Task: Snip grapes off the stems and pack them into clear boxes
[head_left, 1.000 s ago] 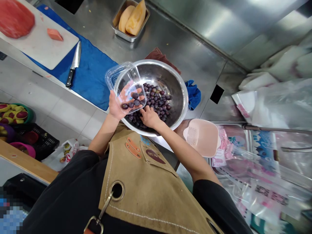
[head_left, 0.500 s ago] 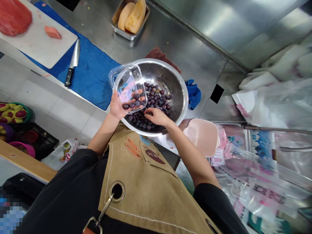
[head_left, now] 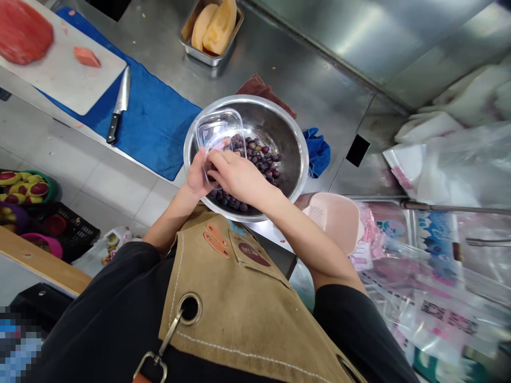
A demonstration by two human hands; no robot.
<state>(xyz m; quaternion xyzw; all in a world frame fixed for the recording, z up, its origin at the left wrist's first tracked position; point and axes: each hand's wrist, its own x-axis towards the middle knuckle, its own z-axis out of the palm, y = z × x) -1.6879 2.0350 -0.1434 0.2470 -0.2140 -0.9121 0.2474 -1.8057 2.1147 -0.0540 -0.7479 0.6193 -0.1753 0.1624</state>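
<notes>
My left hand holds a clear plastic container by its near side, tilted over the left part of a large steel bowl. Dark purple grapes lie in the bowl, most of them at its middle and near side. My right hand reaches across the container, its fingers bent down into it close to my left thumb. Whatever those fingertips hold is hidden, and the right hand covers most of the container's contents.
Left of the bowl, a knife rests on a blue cloth beside a white cutting board with red fruit flesh. Melon pieces fill a steel tray behind. A pink basket and plastic bags lie to the right.
My right hand has moved from the grapes in the bowl up and left to the container. The container has shifted slightly right and now sits more over the bowl.
</notes>
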